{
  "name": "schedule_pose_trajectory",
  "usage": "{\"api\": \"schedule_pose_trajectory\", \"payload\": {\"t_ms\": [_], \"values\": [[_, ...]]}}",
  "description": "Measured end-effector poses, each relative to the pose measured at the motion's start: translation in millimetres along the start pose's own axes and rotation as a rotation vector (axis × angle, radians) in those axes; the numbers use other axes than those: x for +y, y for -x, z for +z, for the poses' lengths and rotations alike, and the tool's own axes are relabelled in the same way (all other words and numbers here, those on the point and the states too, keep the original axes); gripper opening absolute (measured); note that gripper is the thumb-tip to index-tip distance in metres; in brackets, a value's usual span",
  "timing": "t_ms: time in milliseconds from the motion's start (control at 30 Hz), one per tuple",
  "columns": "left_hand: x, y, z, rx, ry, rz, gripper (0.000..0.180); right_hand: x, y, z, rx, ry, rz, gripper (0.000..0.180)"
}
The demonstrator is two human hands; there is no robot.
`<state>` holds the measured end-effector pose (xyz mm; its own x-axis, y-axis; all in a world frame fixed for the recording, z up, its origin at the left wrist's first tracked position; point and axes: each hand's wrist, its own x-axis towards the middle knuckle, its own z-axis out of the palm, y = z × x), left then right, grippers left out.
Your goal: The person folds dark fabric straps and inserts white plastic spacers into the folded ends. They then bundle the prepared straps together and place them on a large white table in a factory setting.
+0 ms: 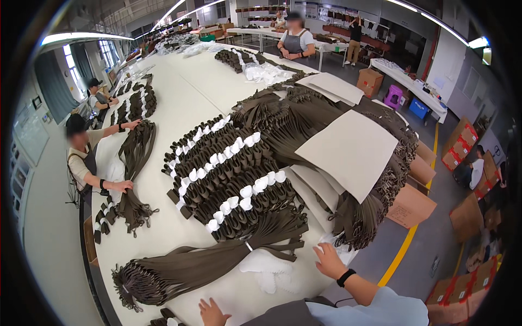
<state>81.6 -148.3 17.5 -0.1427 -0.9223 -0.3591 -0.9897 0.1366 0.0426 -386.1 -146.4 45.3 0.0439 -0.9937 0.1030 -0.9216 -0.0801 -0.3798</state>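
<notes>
My left hand (213,313) is at the table's front edge with its fingers spread, holding nothing. Further right, my right hand (330,262) reaches over the table edge beside some crumpled clear plastic (342,249); its fingers are apart and nothing shows in them. Between and beyond my hands lies a long bundle of dark brown straps (204,266), gathered by a narrow white band (248,246). Next to it is a pile of small white slips (266,269). Past these stand rows of folded straps (234,212) wrapped with white bands (219,158).
Large pale cardboard sheets (348,152) lie on heaped loose straps at the right. A co-worker at the left handles another strap bundle (136,152); another person stands at the table's far side. Open cartons (408,206) are beside the right edge. A few banded straps (166,319) sit near my left hand.
</notes>
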Motion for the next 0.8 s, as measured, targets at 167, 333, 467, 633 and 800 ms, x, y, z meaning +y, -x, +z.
{"api": "schedule_pose_trajectory", "payload": {"t_ms": [167, 333, 467, 633, 800], "values": [[-4, 5, 20, -0.230, -0.009, -0.017, 0.126, 14, 33, 27, -0.022, 0.027, 0.063, 0.062], [-15, -6, 81, -0.063, -0.172, 0.047, 0.129, -2, 43, 35, -0.008, 0.120, 0.167, 0.067], [-5, -2, 52, -0.073, -0.253, 0.167, 0.129, -9, 71, 72, -0.053, 0.184, 0.376, 0.070], [11, 7, 1, -0.291, -0.157, 0.150, 0.127, -4, 71, 89, -0.087, 0.315, 0.406, 0.072], [14, 9, -6, -0.305, -0.193, 0.136, 0.125, -5, 71, 89, -0.161, 0.363, 0.445, 0.073]]}}
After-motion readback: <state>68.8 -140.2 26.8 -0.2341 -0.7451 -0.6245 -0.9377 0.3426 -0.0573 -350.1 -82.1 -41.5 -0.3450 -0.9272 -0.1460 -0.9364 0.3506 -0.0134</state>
